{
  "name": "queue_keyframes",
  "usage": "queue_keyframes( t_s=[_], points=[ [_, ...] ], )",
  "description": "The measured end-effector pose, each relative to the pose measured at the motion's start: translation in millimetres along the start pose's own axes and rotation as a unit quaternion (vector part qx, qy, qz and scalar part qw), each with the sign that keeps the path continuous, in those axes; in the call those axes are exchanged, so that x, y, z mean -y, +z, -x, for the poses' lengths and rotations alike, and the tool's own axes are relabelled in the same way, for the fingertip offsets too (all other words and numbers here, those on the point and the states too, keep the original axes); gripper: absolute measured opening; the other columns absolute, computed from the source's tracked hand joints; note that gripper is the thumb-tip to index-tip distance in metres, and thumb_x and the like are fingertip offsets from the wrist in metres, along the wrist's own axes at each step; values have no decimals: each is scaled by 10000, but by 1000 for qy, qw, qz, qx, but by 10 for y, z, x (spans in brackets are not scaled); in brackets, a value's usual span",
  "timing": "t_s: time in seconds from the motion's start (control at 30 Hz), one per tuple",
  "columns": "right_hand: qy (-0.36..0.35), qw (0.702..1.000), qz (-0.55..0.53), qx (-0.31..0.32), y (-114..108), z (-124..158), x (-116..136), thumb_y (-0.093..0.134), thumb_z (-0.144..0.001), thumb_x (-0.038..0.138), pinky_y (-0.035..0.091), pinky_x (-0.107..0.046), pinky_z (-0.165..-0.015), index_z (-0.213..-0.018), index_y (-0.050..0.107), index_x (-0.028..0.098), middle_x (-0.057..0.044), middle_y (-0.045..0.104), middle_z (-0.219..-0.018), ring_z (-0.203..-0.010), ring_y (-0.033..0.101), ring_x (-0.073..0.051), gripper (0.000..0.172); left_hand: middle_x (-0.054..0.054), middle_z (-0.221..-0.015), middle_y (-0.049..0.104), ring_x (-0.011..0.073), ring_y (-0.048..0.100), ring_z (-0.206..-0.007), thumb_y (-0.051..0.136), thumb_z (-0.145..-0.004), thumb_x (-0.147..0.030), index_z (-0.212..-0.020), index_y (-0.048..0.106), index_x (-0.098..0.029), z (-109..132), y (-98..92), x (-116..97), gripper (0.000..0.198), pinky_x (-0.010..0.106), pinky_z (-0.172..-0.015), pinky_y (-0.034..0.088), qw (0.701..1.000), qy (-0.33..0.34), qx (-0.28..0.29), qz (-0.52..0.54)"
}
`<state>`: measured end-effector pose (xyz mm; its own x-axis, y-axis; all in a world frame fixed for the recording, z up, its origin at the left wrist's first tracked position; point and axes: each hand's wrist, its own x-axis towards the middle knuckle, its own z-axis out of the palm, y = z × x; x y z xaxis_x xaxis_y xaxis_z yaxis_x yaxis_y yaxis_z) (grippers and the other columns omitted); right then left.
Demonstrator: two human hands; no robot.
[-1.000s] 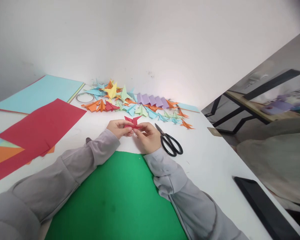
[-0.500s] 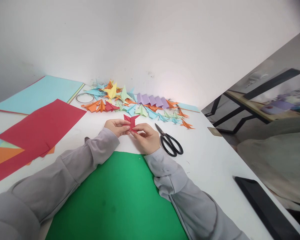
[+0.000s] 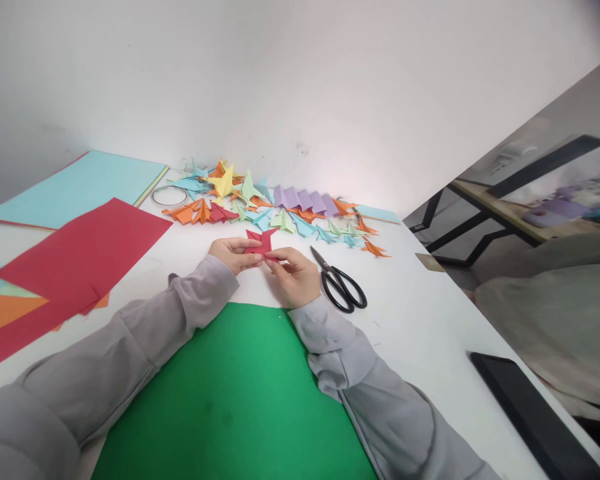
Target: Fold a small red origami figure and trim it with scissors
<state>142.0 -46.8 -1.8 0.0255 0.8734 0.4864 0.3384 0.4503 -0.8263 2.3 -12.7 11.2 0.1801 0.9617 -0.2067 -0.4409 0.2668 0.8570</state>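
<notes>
A small folded piece of red paper [image 3: 263, 241] with pointed tips is held up between both hands, above the white table. My left hand [image 3: 235, 254] pinches it from the left, fingers closed. From the right, my right hand [image 3: 296, 274] grips its lower right edge between thumb and fingers. My fingers cover the lower part of the folds. Below my wrists lies a large green sheet [image 3: 230, 393]. Black-handled scissors [image 3: 338, 280] rest just right of my right hand, tips pointing away.
Folded paper figures [image 3: 283, 220] in several colours line the wall, with a purple pleated strip [image 3: 305, 201] among them. A wire coil [image 3: 169, 195], red sheets [image 3: 87, 250] and blue sheets [image 3: 83, 189] lie left. A black flat object [image 3: 525, 407] sits near the right edge.
The red paper has turned slightly between my fingers and shows more of its flat face. My right fingertips have shifted a little along its lower edge. All else stays put.
</notes>
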Motion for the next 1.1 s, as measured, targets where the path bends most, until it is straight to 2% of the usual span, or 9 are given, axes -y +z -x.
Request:
queue_keyframes(
  t_s=[0.3, 0.47, 0.57, 0.9, 1.1],
  points=[
    [49, 998, -46, -16, 11, -15, 7, 640, -709, 292, 510, -312, -577, -715, 671, 216, -49, 632, -804, -714, 593, -175, 83, -13, -519, 629, 87, 598, -509, 818, -374, -82, -697, 690, -98, 16, -17, 25, 349, 233, -602, 539, 997, 50, 23, -44],
    [68, 995, -73, -18, 12, -25, 1, 650, -697, 291, 504, -311, -579, -696, 668, 202, -50, 631, -811, -681, 591, -162, 91, -53, -433, 553, 58, 523, -452, 807, -368, -54, -632, 692, -118, 3, -4, 23, 295, 195, -504, 485, 993, 87, -4, -80],
    [90, 992, -82, -27, 13, -30, 8, 684, -661, 290, 500, -309, -587, -676, 664, 197, -44, 637, -777, -679, 592, -164, 96, -57, -423, 532, 62, 512, -467, 807, -379, -62, -623, 692, -125, 12, 6, 18, 278, 193, -498, 467, 989, 103, -19, -105],
    [202, 963, -170, -57, 27, -53, 48, 772, -533, 327, 463, -289, -550, -636, 660, 169, -4, 644, -582, -513, 553, -124, 220, -13, -531, 638, 98, 603, -532, 808, -433, -135, -686, 684, -119, 128, 46, 3, 282, 255, -635, 535, 992, 96, 9, -85],
    [220, 945, -226, -83, 54, -44, 8, 806, -489, 299, 445, -249, -517, -597, 631, 168, 26, 619, -501, -471, 544, -100, 244, 10, -548, 657, 117, 619, -529, 815, -404, -176, -666, 667, -99, 119, 57, 27, 311, 289, -636, 550, 995, 87, -2, -57]
  ],
)
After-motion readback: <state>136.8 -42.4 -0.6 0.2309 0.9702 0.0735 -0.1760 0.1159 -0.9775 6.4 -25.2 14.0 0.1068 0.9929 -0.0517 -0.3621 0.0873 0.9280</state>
